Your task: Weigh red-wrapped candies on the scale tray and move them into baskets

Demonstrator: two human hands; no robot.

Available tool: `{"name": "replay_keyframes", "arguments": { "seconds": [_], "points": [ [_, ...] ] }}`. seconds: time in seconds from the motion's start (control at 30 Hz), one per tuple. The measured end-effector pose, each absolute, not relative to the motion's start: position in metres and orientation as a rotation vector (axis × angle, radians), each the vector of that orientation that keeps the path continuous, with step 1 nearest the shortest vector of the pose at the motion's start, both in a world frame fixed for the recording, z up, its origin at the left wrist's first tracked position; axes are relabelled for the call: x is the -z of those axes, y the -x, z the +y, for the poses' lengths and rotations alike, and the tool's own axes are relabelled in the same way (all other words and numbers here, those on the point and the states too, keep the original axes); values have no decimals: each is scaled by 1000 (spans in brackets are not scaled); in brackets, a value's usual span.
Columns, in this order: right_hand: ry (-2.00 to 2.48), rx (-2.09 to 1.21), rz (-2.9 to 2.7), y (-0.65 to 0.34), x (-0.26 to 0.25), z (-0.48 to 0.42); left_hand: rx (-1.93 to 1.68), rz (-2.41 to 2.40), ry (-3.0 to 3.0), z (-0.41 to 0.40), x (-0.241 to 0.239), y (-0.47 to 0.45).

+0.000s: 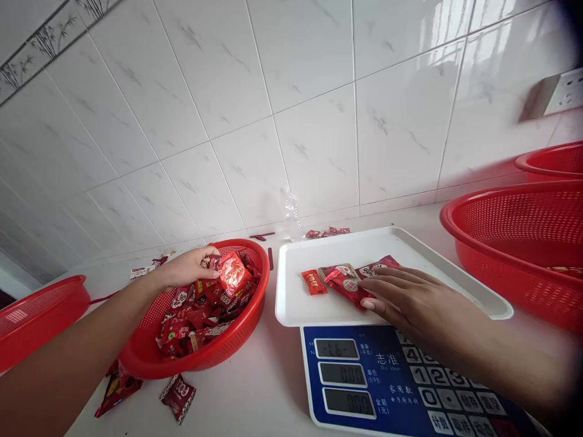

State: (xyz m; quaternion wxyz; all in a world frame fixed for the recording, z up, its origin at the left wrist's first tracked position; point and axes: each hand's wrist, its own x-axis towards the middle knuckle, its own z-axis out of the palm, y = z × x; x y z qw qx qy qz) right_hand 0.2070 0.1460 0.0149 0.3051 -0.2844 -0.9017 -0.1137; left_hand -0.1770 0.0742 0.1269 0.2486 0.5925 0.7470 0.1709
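My left hand (194, 268) reaches over a red plastic basket (255, 303) filled with small wrapped snack packets. Its thumb and fingers close on a dark red snack packet (211, 261), and a shiny bright red packet (234, 273) lies against the fingertips. On the white tray (291, 309) of a blue scale (387, 394), my right hand (407, 297) lies with fingers stretched out over several red packets (348, 285). Its fingertips touch the packets and partly cover them. A small orange-red packet (314, 282) sits at their left.
Another red basket (505, 255) stands at the right, one more behind it (546, 161). At far left is a red basket (45, 309). A clear plastic bottle (292, 218) stands by the tiled wall. Loose packets (178, 397) lie in front of the filled basket.
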Motion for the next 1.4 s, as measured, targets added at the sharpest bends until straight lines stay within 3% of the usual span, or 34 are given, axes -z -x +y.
{"name": "replay_keyframes", "arguments": {
  "seconds": [0.27,0.43,0.6,0.77,1.07,1.27,1.4],
  "points": [
    [935,328,-2394,-213,-17,150,-773,1731,-1632,99,-156,112],
    [991,300,-2380,-216,-17,153,-558,1518,-1730,113,-131,62],
    [895,216,-2363,-213,-21,147,-365,1599,-1917,131,-107,35],
    [708,100,-2501,-207,-28,134,-303,1744,-2114,152,-94,22],
    [958,199,-2400,-214,-29,140,-463,1766,-2083,176,-83,14],
    [1021,200,-2372,-215,-30,143,-200,1856,-2005,181,-85,22],
    [1036,191,-2389,-213,-28,143,-219,1850,-2043,184,-77,23]
  ]
}}
